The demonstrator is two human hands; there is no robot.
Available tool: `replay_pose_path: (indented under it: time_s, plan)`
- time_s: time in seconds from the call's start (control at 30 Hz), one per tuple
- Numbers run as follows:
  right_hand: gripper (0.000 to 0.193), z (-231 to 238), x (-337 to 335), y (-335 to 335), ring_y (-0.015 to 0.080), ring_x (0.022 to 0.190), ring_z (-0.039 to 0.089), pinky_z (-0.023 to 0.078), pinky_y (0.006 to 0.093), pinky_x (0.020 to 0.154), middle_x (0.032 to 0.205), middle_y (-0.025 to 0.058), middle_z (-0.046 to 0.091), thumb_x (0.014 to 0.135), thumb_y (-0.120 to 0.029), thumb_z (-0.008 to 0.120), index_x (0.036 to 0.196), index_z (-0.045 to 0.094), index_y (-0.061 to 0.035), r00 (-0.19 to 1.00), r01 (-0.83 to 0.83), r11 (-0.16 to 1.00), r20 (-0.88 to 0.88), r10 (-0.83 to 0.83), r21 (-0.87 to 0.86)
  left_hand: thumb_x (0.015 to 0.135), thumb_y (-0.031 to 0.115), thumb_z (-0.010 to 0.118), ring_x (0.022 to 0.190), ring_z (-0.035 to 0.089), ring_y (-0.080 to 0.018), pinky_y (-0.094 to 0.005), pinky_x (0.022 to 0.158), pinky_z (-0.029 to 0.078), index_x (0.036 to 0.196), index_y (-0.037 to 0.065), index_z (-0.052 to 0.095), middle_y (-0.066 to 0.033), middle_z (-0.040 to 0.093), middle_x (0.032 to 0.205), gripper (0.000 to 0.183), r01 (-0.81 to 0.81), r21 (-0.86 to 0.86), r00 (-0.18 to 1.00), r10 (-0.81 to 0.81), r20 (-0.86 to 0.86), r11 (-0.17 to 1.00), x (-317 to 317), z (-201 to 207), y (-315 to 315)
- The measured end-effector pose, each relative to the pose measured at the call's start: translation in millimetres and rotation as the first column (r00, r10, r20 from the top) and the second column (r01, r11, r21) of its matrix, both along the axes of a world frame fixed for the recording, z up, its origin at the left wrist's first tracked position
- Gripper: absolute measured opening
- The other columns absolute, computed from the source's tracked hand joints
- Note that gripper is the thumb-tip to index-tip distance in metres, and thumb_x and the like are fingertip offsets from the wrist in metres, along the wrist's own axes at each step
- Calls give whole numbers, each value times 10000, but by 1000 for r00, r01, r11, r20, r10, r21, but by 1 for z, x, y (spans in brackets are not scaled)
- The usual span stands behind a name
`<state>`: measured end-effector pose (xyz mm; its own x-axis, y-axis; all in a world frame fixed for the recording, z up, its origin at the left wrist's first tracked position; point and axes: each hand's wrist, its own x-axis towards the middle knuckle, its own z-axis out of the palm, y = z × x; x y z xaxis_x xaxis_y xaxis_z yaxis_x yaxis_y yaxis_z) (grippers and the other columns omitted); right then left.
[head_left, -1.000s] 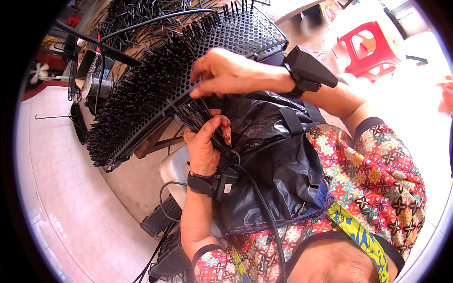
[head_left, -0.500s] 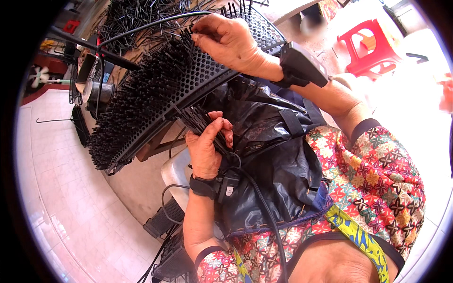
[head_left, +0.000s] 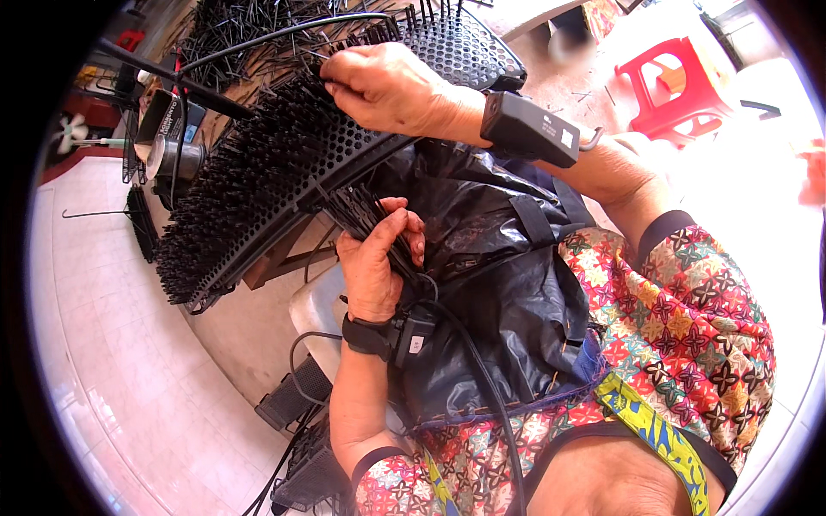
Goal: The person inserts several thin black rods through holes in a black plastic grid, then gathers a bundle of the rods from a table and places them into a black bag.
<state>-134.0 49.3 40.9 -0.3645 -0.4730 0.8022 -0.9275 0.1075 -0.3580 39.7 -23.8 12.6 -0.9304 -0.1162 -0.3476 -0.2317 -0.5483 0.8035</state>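
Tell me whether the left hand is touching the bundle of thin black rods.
Touching. The head view shows it: the left hand is closed around the bundle of thin black rods, whose ends stick out beyond the grip.

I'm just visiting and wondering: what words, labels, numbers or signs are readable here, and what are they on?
Dark box at upper left: pale printed lettering, which I won't copy out.
Black device on the right wrist: small pale print, too small to read reliably, beside a white square.
Black device on the left wrist: a white label, its marks too small to read.
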Motion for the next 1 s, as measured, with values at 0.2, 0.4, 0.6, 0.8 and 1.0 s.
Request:
replay_pose_path:
  time_s: [0.2,0.4,0.6,0.8,1.0]
  plan:
    - [207,-7,11,2,313,554,547,441,366,477,619,131,526,735,-147,567,873,534,3,989,121,877,-134,-65,465,767,79,546,507,502,-154,-241,413,394,897,-1,502,-99,542,700,159,1,-13,1000,-1,24,1000,-1,2,0]
    - [264,3,50,28,164,636,581,450,279,544,679,150,586,738,-165,615,861,553,60,734,-384,881,670,109,278,744,64,568,479,519,-156,-248,397,396,859,-30,529,-112,563,673,153,-25,41,1000,24,4,999,0,3,1]
    - [168,-21,60,36,91,592,522,425,236,537,649,69,577,752,-93,593,819,560,57,413,-420,906,900,137,55,758,56,546,540,549,-169,-245,451,438,851,-24,525,-121,581,715,124,-37,-9,999,37,-8,999,-3,7,7]
    - [108,-22,54,43,65,574,509,420,198,521,635,18,559,760,-91,597,788,575,11,256,-257,959,949,185,-117,766,66,549,582,571,-167,-247,493,466,872,-15,514,-124,588,736,137,-92,-65,995,94,32,994,-2,5,5]
    - [125,-15,41,42,107,539,556,460,204,494,666,68,584,762,-81,600,784,574,40,140,-114,954,946,291,-277,761,67,561,556,560,-165,-248,460,452,817,9,490,-123,584,717,107,-92,-82,995,94,27,992,2,4,3]
